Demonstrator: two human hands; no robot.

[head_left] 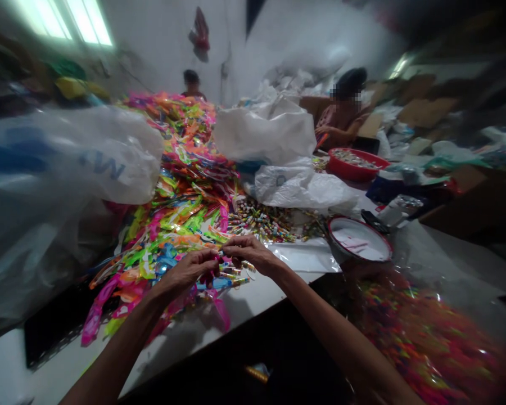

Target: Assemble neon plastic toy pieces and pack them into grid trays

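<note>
My left hand [189, 273] and my right hand [251, 252] meet over the near edge of a white table [278, 281]. Both are closed in a pinch on one small bright plastic toy piece [224, 260], pink and clear, too blurred to name more exactly. Right under them lies a heap of flat neon plastic toys [181, 191] in pink, orange, green and blue. A scatter of small tube-shaped coloured pieces [265, 220] lies just beyond my right hand.
Big white plastic sacks stand at left [67, 163] and at centre back [265, 132]. A red-rimmed bowl [358, 239] sits to the right, a red basin [354, 163] further back. A clear bag of coloured bits [421, 332] is at lower right. Two people sit behind the table.
</note>
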